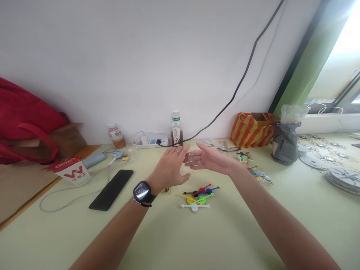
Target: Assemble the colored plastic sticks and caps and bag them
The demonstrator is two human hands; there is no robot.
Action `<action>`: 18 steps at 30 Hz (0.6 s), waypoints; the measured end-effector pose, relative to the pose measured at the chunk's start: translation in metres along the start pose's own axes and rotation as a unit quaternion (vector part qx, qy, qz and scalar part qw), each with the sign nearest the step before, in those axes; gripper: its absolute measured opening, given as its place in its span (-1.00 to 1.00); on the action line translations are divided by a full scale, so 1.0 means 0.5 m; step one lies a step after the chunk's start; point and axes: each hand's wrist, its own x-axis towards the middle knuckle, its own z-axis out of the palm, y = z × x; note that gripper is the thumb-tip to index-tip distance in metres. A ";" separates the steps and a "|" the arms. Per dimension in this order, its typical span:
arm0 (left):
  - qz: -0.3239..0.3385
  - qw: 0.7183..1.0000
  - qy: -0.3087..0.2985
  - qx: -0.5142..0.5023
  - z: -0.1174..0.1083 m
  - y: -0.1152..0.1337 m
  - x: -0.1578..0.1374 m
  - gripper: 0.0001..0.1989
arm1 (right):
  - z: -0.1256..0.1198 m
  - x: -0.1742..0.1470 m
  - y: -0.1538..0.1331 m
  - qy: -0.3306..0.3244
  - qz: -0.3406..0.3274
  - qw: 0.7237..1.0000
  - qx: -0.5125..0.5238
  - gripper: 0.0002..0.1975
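Observation:
Above the table, my left hand (171, 167) is raised with its fingers stretched and the thumb apart. It wears a ring, and a smartwatch (142, 191) is on the wrist. Facing it, my right hand (211, 159) is held out with spread fingers, its fingertips close to the left hand. I see nothing gripped in either. Below them lies a small cluster of plastic arrow spinners: a white spinner (194, 206) in front, a yellow one (190, 199), a green one (203, 198), a blue one (208, 191), and red and black ones behind. My left hand partly hides a small yellow and blue piece (167, 190).
A black phone-like slab (111, 190) and a red-white box (71, 171) lie left. Behind stand a dark bottle (176, 129), a power strip (154, 141) and a cable. To the right are bagged spinners (260, 175), a striped bag (253, 129) and stacked discs (343, 178).

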 end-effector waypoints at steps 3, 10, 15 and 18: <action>-0.037 0.998 -0.019 -0.041 0.001 -0.036 -0.009 -0.05 | -0.018 -0.010 -0.013 0.136 -0.054 0.973 -0.181 -0.52; -0.191 0.943 -0.088 -0.259 0.001 -0.119 -0.022 -0.15 | -0.044 -0.015 -0.008 0.076 -0.044 0.825 -0.559 -0.85; -0.196 0.887 -0.107 -0.404 -0.003 -0.132 -0.023 -0.34 | -0.015 0.019 0.049 -0.152 0.060 0.820 -0.548 -0.67; -0.187 0.867 -0.121 -0.445 -0.011 -0.129 -0.026 -0.36 | -0.009 0.036 0.074 -0.166 0.080 0.822 -0.538 -0.64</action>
